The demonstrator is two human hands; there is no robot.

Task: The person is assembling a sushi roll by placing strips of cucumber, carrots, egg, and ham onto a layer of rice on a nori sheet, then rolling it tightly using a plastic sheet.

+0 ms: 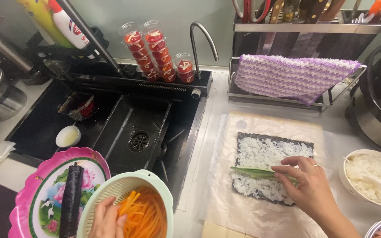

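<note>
A dark seaweed sheet covered with white rice lies on a bamboo mat wrapped in clear film. My right hand rests on the rice, fingers pressing green cucumber strips laid across it. My left hand reaches into a pale green colander and pinches orange carrot strips. A finished dark roll lies on a pink flowered plate beside the colander.
A black sink with a small white cup sits left of the mat. A bowl of rice with a spoon stands at right. Behind are a purple cloth on a rack, a tap and a knife holder.
</note>
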